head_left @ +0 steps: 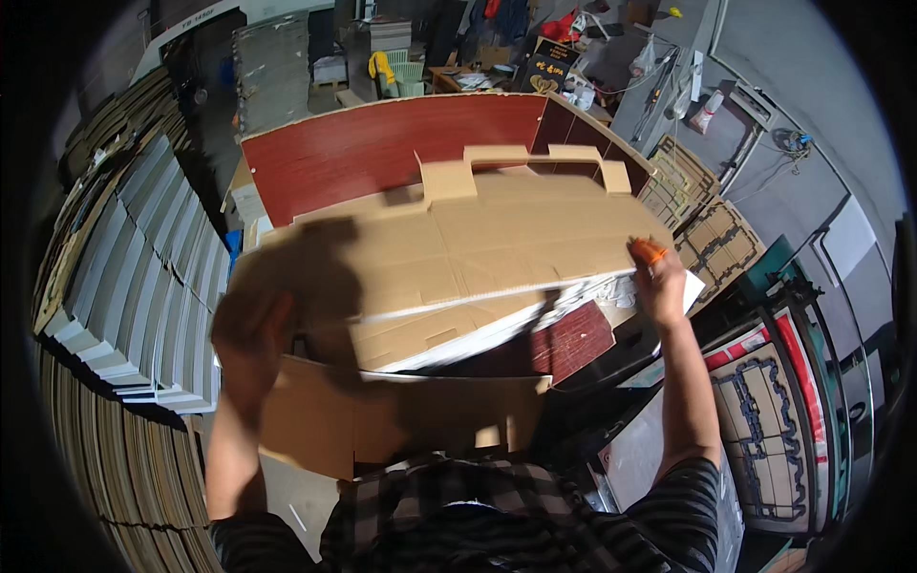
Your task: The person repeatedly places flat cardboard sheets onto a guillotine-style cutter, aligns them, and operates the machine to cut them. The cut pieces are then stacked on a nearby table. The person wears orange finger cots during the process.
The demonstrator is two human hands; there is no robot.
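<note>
A wide brown die-cut cardboard sheet [401, 250], with tabs and a notch along its far edge, is held tilted between my hands. My left hand [250, 339], in deep shadow, is closed on its near left corner. At the right end my right hand [661, 285] is closed on the sheet's edge. A small orange piece [649, 251] shows at its fingertips; whether it is worn or held I cannot tell. Beneath the raised sheet lies another cardboard sheet [430, 336] with a white edge. A dark red board [575, 342] shows beside it.
Red panels [382, 143] stand along the far side of the work surface. Tall stacks of grey-white sheets [143, 277] and brown cardboard [134, 468] rise at my left. Cutting-die boards [764, 439] lean at my right. A cardboard piece [306, 415] hangs before my body.
</note>
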